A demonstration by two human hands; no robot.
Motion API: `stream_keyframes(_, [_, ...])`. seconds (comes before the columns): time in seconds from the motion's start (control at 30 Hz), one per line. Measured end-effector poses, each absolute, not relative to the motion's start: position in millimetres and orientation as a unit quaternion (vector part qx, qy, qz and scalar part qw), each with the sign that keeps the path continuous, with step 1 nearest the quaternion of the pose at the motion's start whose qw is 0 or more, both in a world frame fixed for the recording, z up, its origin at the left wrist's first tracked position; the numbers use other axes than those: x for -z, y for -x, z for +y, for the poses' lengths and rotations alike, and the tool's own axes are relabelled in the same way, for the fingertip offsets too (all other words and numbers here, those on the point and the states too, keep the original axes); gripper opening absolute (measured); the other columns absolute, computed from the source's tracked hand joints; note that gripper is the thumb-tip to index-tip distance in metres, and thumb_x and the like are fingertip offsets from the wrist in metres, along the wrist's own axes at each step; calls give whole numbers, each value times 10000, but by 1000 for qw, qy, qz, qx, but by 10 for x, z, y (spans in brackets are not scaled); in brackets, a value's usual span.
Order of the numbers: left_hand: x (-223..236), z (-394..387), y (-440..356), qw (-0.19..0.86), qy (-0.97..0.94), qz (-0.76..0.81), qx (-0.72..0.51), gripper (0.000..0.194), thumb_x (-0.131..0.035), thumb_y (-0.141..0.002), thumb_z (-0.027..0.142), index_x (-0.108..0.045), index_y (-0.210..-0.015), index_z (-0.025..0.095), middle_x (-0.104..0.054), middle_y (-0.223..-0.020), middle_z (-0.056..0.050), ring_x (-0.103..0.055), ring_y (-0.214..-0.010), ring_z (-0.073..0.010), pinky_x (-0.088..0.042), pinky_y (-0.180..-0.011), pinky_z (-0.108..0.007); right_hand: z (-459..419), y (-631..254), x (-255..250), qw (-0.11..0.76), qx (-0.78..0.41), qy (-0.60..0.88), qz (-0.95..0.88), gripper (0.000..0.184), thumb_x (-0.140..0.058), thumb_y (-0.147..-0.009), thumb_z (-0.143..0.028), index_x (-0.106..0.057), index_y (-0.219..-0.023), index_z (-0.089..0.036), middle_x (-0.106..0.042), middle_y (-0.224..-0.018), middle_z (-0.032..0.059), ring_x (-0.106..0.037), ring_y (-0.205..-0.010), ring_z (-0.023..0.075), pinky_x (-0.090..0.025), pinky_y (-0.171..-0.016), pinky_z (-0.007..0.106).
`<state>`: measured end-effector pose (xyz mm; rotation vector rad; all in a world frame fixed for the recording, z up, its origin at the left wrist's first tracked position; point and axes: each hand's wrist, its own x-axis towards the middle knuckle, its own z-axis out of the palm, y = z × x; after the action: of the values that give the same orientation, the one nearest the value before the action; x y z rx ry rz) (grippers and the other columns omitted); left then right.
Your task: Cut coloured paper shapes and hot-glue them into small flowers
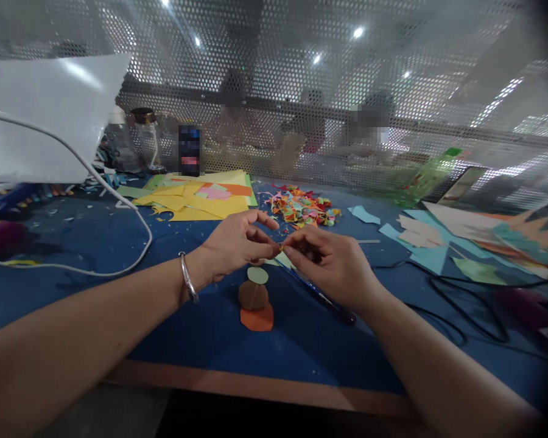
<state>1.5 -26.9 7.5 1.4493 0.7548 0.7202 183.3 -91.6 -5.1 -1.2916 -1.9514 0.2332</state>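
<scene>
My left hand (pixel 237 243), with a metal bangle (pixel 188 277) on the wrist, and my right hand (pixel 333 261) meet above the blue table. Both pinch a tiny yellow paper piece (pixel 281 247) between thumb and fingertips. Under the hands lie a pale green paper circle (pixel 258 275), a folded brown paper disc (pixel 252 295) and an orange paper disc (pixel 257 318) in a short row. A dark pen (pixel 322 296) lies on the table under my right hand.
Yellow and orange paper sheets (pixel 196 198) lie at the back left, a heap of coloured scraps (pixel 301 207) behind the hands, light blue cut papers (pixel 420 240) to the right. A white cable (pixel 119 201) curves on the left, black cables (pixel 461 316) on the right. A perforated screen (pixel 301 91) stands behind.
</scene>
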Motion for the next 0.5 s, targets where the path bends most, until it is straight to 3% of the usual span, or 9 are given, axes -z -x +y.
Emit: stream_keyframes(0.5, [-20, -244, -28, 640, -629, 310, -313, 357, -713, -700, 35, -558, -1003, 146, -659, -656, 24, -571, -528, -87, -430, -542, -231, -910, -1833, 48, 380, -114, 514, -760, 111, -592, -901, -250, -679, -887, -183, -635, -684, -7, -502, -539, 101, -390, -498, 219])
